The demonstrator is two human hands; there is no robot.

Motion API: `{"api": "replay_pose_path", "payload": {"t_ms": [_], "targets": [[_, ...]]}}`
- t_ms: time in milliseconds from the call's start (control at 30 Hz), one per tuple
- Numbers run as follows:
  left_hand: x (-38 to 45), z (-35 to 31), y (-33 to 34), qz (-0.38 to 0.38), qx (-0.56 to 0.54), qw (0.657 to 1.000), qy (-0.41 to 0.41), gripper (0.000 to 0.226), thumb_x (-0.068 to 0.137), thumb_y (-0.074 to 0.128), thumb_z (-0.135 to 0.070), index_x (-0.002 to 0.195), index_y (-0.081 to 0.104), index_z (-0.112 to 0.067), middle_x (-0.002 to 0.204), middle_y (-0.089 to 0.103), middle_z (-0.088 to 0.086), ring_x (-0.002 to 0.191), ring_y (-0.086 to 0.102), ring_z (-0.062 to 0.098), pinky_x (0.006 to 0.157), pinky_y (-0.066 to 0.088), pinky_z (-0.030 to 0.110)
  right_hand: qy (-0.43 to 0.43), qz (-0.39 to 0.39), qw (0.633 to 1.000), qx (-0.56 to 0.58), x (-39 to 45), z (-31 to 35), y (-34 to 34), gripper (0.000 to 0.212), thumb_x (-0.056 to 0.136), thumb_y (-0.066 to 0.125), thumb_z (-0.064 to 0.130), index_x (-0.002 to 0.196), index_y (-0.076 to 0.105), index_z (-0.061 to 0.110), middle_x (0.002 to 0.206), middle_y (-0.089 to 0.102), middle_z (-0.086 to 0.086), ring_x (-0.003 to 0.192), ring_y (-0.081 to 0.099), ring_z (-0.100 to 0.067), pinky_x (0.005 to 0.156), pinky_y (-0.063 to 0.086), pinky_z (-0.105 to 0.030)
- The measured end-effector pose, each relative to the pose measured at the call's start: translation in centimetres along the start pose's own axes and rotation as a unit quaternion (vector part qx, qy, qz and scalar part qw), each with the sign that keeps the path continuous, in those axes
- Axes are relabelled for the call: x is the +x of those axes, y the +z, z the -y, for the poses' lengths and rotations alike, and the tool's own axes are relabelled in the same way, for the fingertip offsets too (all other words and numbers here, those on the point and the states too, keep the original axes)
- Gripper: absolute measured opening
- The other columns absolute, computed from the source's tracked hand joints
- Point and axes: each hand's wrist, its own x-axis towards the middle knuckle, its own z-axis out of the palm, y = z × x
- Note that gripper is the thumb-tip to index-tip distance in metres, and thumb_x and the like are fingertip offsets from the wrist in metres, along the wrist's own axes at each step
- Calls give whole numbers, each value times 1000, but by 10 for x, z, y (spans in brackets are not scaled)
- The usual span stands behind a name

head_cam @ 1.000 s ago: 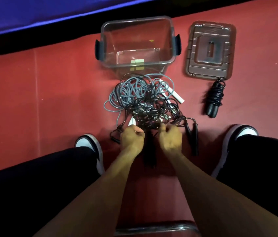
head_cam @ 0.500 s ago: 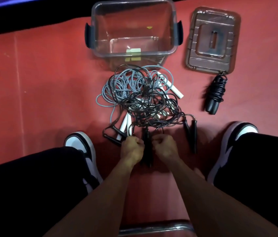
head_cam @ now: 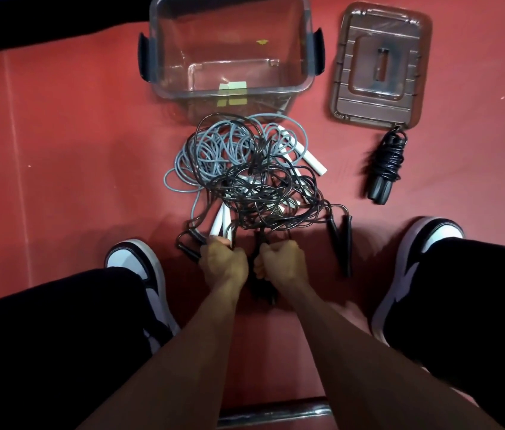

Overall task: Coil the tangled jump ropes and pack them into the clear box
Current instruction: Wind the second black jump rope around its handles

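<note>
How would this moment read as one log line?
hands: left, right grip tangled ropes | clear box: no ropes | coiled black rope: beside lid

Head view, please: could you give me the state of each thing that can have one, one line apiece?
Clear box: open, upright, no ropes inside.
Lid: off, flat on the floor right of the box.
Tangled ropes: grey and black cords knotted together, uncoiled, on the floor.
Black coiled rope: bundled, lying below the lid, not packed.
Left hand: curled, gripping cord at the tangle's near edge.
Right hand: curled, gripping black cord.
</note>
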Motion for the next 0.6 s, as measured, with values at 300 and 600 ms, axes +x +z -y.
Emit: {"api": "replay_pose_path", "payload": {"t_ms": [300, 600], "targets": [[15, 5, -24, -92, -89, 992, -17, 20, 84, 68, -7, 103, 60, -6, 112, 64, 19, 108, 60, 36, 92, 43, 37, -129, -4, 992, -5, -7, 27, 42, 13, 87, 71, 11, 94, 82, 11, 93, 79, -9, 89, 73, -16, 72, 45, -9], [43, 37, -43, -55, -108, 991, -55, 26, 79, 68, -8, 94, 49, -17, 106, 64, 20, 96, 64, 36, 88, 52, 45, -117, 5, 992, -45, 0, 43, 80, 22, 84, 69, 4, 104, 77, 7, 97, 78, -12, 96, 72, -24, 89, 53, -29]]}}
